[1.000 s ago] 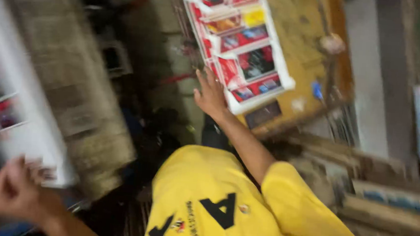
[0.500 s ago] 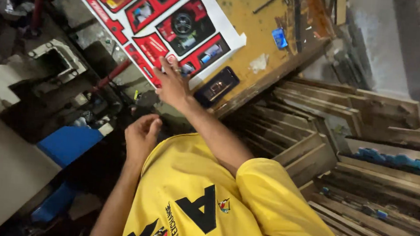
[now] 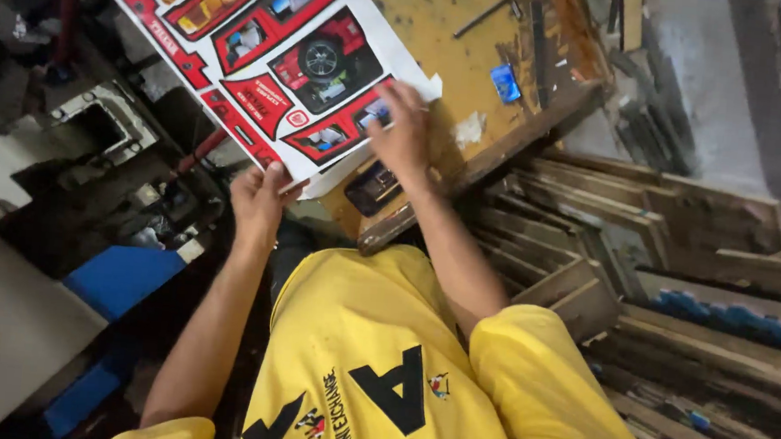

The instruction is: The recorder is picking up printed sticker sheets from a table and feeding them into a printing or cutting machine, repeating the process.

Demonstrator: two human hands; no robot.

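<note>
Sheet: glossy white printed sheet (image 3: 264,52) with red panels showing toy cars and a wheel; it lies across the near-left corner of the yellow worktop (image 3: 479,41), its left part overhanging the edge.

Left hand: half a second ago it hung curled above the yellow shirt, off the sheet. Now the left hand (image 3: 257,202) has come up to the sheet's near edge, where that edge juts past the worktop; the thumb lies on top, the other fingers are tucked beneath, pinching the sheet.

Right hand: it stays on the sheet. The right hand (image 3: 403,137) rests flat on the sheet's near-right corner, fingers spread and pressing it down onto the worktop.

Meaning: the sheet has gone from a one-handed hold to a two-handed one, so it looks steadied at two points of its near edge.

Under the sheet: a dark phone-like slab (image 3: 373,187) shows at the worktop's near edge, just below the right hand.

Elsewhere on the worktop: a small blue object (image 3: 505,82) toward the right edge, and a dark metal rod (image 3: 485,15) near the far edge.

Beside the worktop: stacked wooden boards (image 3: 668,232) to the right; a blue box (image 3: 126,275) down to the left.
</note>
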